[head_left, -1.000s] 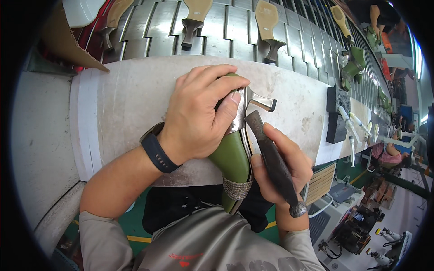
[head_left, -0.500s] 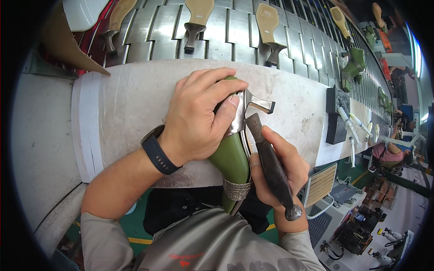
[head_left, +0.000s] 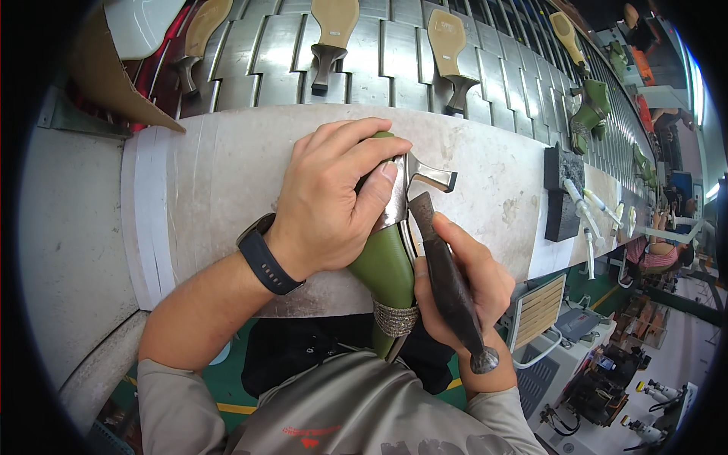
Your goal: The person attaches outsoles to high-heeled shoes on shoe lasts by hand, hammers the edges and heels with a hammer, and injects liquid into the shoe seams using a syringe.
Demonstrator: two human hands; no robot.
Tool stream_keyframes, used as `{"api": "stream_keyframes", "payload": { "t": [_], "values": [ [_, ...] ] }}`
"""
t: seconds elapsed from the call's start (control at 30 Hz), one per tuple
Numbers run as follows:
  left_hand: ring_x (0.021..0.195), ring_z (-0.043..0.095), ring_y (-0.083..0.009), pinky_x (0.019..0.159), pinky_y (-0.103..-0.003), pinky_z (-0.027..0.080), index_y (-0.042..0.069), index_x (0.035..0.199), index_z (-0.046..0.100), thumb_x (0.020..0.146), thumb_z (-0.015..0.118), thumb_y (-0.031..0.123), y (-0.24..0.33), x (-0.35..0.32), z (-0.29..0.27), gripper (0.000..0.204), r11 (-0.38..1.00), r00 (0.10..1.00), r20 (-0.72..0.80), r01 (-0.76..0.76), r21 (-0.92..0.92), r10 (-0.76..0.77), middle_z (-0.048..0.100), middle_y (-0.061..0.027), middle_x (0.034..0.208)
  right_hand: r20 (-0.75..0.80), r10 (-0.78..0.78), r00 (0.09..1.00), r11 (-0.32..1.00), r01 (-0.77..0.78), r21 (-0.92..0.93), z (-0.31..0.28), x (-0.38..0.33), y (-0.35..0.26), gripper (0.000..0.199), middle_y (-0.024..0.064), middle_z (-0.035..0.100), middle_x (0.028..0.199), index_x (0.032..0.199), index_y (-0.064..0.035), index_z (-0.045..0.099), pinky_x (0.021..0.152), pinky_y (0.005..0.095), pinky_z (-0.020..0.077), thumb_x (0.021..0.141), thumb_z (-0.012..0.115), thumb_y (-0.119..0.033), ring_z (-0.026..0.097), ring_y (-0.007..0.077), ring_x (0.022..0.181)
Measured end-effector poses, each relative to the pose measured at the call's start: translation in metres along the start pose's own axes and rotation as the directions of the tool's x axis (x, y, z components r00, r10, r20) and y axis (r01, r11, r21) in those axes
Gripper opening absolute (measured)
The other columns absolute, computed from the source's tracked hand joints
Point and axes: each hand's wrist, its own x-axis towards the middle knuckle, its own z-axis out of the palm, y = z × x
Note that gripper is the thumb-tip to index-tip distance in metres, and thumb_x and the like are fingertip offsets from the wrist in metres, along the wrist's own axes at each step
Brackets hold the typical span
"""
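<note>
A green high-heeled shoe (head_left: 385, 262) lies on its side, pointing toward me, with a glittering band (head_left: 395, 318) near its toe. Its shiny metallic heel (head_left: 432, 177) sticks out to the right. My left hand (head_left: 334, 197) is closed over the heel end of the shoe, thumb on the metallic part. In my right hand (head_left: 474, 277) is a dark shoemaker's hammer (head_left: 449, 284), gripped around its head. The flat end of the head meets the sole edge just below the heel; the round face points toward me. The hammer's handle is hidden.
The pale worktable (head_left: 227, 182) lies under my hands. Beyond it, a slatted metal conveyor (head_left: 273, 57) carries several tan soles with heels (head_left: 335, 23) and a green shoe (head_left: 590, 114). Syringe-like tubes (head_left: 588, 212) lean by a black block (head_left: 561, 193). A cardboard flap (head_left: 125, 83) stands at left.
The shoe's heel and the hammer have shifted slightly left, together with my right hand. Both hands keep their hold.
</note>
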Motion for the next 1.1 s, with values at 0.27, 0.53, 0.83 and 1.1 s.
{"api": "stream_keyframes", "payload": {
  "t": [0.27,0.53,0.83,1.1],
  "values": [
    [0.121,0.064,-0.0375,0.107,-0.045,0.047,0.003,0.125,0.075,0.1,0.06,0.012,0.0,0.0,-0.002,0.03,1.0,1.0,0.002,0.001,0.003,-0.001,0.07,-0.02,0.133,0.005,0.007,1.0,1.0,-0.007,0.001,0.0,0.002,-0.003,0.052,0.0041,0.064,0.068,0.13,0.002,0.072,0.056,0.025,0.0468,0.079,0.078,0.0,0.06,0.011,0.054],
    [0.122,0.064,-0.0379,0.108,-0.045,0.046,0.003,0.124,0.075,0.1,0.06,0.012,0.0,-0.003,-0.005,0.029,1.0,1.0,0.002,0.001,0.007,-0.001,0.07,-0.0202,0.133,0.015,0.012,1.0,1.0,-0.011,-0.011,-0.001,0.001,-0.009,0.049,0.0053,0.066,0.07,0.129,0.0027,0.072,0.056,0.0253,0.0473,0.081,0.079,-0.001,0.061,0.0121,0.055],
    [0.121,0.064,-0.0382,0.108,-0.044,0.047,0.0,0.123,0.074,0.1,0.056,0.01,0.002,-0.005,-0.013,0.031,1.0,1.0,0.012,0.02,0.011,-0.021,0.069,-0.0208,0.134,-0.005,0.122,0.992,0.992,-0.123,-0.006,0.001,-0.018,0.017,0.056,0.0031,0.057,0.063,0.13,0.0043,0.069,0.051,0.0287,0.047,0.079,0.088,-0.01,0.056,0.0142,0.05],
    [0.121,0.064,-0.0388,0.108,-0.045,0.047,0.0,0.122,0.074,0.099,0.059,0.008,0.004,0.001,-0.009,0.029,0.998,0.999,0.012,0.042,-0.043,-0.041,0.069,-0.0223,0.133,0.028,0.025,0.999,0.886,-0.009,-0.464,-0.053,0.011,0.062,0.064,0.0124,0.065,0.087,0.138,0.0017,0.064,0.072,0.0369,0.0496,0.077,0.079,0.0,0.063,0.0291,0.076]
  ]
}}
